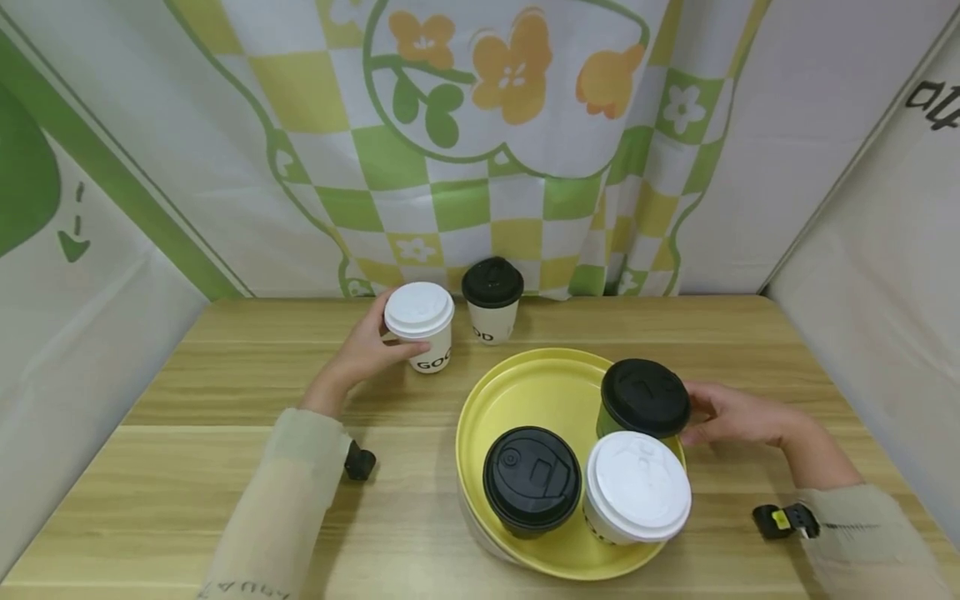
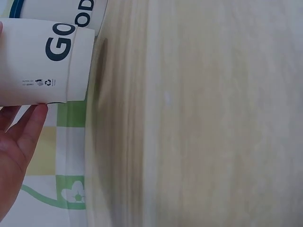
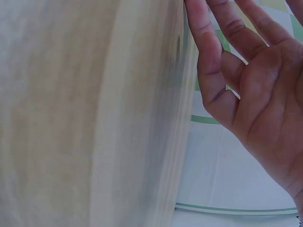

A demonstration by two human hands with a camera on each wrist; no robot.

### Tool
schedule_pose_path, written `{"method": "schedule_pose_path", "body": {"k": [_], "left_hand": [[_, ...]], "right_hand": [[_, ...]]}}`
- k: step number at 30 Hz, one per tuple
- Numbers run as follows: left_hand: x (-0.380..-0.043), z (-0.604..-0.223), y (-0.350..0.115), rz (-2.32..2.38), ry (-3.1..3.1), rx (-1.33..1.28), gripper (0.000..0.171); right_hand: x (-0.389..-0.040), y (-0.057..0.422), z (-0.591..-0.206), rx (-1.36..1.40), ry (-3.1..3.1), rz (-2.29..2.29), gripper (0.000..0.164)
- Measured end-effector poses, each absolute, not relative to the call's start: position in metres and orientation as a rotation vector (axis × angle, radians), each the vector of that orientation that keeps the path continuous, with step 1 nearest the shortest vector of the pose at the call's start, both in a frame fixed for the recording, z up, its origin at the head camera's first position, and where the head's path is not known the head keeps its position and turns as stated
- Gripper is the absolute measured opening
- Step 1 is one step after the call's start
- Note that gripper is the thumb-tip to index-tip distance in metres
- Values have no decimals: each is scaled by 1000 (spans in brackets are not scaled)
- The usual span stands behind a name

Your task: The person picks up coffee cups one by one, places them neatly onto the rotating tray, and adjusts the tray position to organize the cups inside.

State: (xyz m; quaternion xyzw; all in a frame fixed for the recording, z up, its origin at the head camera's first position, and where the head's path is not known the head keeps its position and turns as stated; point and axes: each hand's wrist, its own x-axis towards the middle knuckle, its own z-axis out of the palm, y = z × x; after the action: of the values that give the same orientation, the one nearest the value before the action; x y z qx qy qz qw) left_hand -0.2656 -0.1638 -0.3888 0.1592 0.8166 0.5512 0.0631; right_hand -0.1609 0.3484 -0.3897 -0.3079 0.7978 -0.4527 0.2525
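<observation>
My left hand (image 1: 367, 343) grips a white paper cup (image 1: 431, 354) with a white lid, thumb across its front and fingers behind. In the left wrist view, fingers (image 2: 31, 127) lie along the side of that cup (image 2: 33, 61); whether its base touches the table cannot be told. Beside it stands a white cup with a black lid (image 1: 492, 292). My right hand (image 1: 738, 417) is at the right rim of a round yellow tray (image 1: 517, 379), by a green cup with a black lid (image 1: 645, 398). In the right wrist view its fingers (image 3: 236, 28) are loosely extended, with nothing visibly held.
On the tray also stand a black-lidded cup (image 1: 532, 479) and a white-lidded cup (image 1: 637, 487). The wooden table (image 1: 187, 492) ends at a checkered flower curtain (image 1: 465, 200) behind, with pale fabric walls (image 1: 885, 275) at both sides.
</observation>
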Motion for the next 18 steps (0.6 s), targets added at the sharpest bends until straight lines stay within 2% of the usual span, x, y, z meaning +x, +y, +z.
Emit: {"method": "schedule_pose_path", "body": {"k": [18], "left_hand": [[-245,-373,-163,1701,2430,671,90]], "right_hand": [[-170,350,-391,-752,2172,-1231,61]]}}
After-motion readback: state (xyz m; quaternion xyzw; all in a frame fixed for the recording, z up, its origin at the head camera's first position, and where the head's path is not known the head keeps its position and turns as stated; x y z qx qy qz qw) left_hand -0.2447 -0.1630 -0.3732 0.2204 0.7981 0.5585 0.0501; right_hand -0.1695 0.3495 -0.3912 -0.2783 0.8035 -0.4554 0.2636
